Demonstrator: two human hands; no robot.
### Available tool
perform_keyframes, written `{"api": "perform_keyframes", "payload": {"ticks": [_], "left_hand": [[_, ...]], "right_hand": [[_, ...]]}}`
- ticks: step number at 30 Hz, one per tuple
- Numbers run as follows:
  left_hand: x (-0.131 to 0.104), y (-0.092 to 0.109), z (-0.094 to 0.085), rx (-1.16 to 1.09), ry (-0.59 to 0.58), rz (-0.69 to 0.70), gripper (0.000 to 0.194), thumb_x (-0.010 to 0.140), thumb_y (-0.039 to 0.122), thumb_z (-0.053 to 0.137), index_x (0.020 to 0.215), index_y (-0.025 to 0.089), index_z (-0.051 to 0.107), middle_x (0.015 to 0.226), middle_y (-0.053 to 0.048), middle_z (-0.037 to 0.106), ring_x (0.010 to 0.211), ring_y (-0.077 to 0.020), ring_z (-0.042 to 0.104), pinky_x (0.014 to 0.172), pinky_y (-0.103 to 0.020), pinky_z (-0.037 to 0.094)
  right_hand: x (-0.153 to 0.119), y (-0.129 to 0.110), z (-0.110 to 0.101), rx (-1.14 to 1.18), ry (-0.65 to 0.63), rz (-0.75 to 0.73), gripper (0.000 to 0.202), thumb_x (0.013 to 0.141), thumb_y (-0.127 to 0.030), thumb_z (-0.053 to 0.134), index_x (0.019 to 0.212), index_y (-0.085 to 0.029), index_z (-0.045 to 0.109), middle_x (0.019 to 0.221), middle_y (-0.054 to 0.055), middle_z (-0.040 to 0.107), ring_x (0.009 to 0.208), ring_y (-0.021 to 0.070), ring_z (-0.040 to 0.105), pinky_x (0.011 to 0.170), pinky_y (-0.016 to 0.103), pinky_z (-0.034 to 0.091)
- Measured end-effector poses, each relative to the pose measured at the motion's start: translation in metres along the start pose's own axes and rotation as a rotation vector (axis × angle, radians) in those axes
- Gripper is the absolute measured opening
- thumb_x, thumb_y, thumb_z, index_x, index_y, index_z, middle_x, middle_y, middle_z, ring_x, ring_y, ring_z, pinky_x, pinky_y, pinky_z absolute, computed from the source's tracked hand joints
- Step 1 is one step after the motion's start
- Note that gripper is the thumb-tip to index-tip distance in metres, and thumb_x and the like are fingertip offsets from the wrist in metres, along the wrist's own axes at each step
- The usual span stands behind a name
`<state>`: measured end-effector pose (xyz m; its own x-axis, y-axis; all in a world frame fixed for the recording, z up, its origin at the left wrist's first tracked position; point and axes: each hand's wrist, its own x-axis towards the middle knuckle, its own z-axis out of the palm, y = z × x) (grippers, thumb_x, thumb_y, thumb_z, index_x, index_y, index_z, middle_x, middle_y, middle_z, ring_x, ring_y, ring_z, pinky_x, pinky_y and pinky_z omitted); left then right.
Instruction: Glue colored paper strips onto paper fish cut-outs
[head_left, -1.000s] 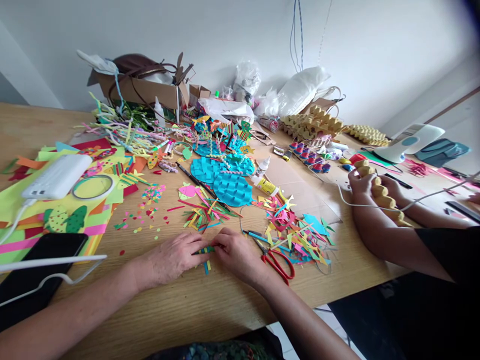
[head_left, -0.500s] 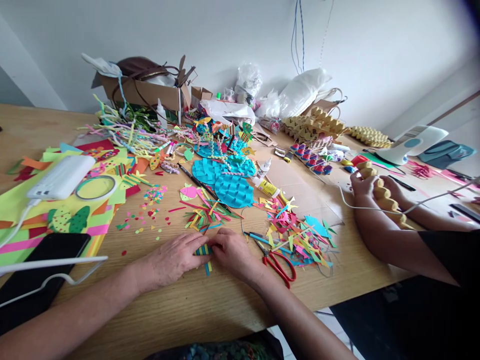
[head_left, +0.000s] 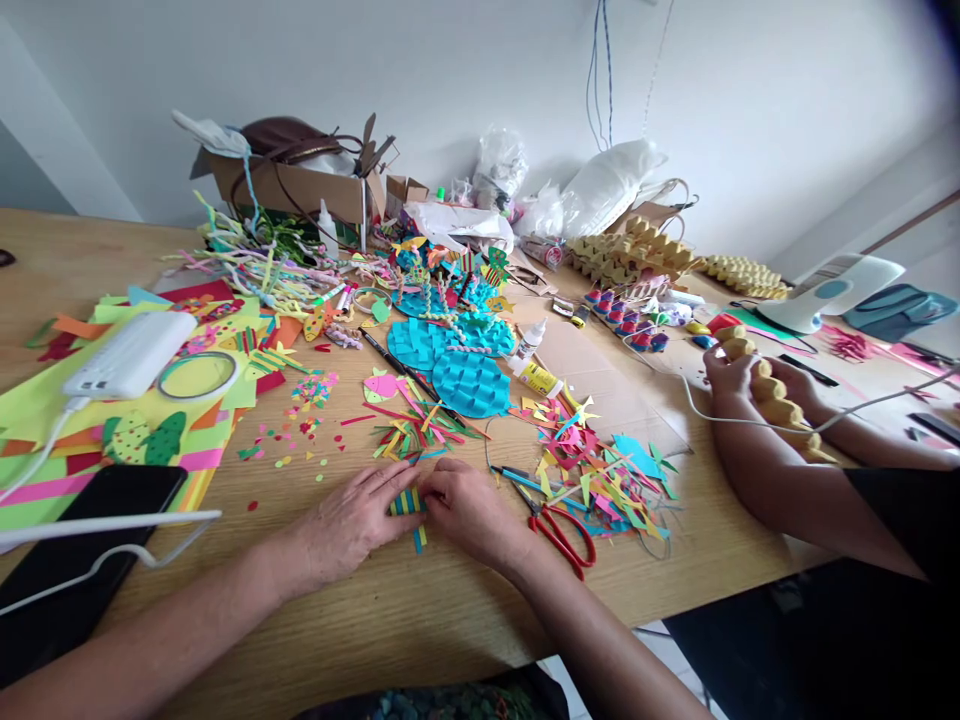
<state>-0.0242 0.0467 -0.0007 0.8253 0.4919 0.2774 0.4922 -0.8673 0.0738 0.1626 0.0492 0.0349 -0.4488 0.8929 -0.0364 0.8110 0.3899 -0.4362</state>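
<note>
1 striped paper piece (head_left: 406,503) lies on the bench (head_left: 322,635), partly under the left hand (head_left: 351,525), whose thumb and fingers are parted; the right hand (head_left: 472,510) curls at its edge — any pinch there is hidden. Its thin, narrow strips (head_left: 418,541) probably want light, even pressure — loop-handled red scissors (head_left: 541,519) lie right of the right hand.

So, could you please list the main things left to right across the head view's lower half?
Black rectangular phone, left hand, blue-yellow striped paper piece, right hand, red-handled scissors, yellow egg-carton strip.
</note>
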Motion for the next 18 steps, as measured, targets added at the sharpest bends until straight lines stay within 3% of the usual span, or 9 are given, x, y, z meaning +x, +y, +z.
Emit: {"api": "perform_keyframes", "payload": {"ticks": [10, 18], "left_hand": [[0.000, 0.006, -0.003, 0.034, 0.024, -0.006, 0.039, 0.083, 0.021, 0.056, 0.120, 0.033, 0.049, 0.138, -0.010, 0.034, 0.123, -0.0278, 0.035, 0.095, -0.042, 0.038], [0.001, 0.012, -0.001, 0.087, 0.054, -0.019, 0.035, 0.080, 0.021, 0.060, 0.114, 0.027, 0.054, 0.133, -0.011, 0.041, 0.121, -0.0276, 0.037, 0.094, -0.042, 0.038]], "right_hand": [[0.001, 0.003, -0.014, 0.078, 0.029, 0.020, 0.023, 0.075, -0.006, 0.048, 0.077, -0.018, 0.067, 0.081, 0.002, 0.064, 0.076, 0.0120, 0.058, 0.068, 0.019, 0.041], [0.004, 0.000, -0.005, 0.025, -0.051, 0.017, 0.024, 0.076, -0.008, 0.045, 0.078, -0.018, 0.067, 0.081, 0.005, 0.065, 0.077, 0.0141, 0.057, 0.068, 0.021, 0.040]]}}
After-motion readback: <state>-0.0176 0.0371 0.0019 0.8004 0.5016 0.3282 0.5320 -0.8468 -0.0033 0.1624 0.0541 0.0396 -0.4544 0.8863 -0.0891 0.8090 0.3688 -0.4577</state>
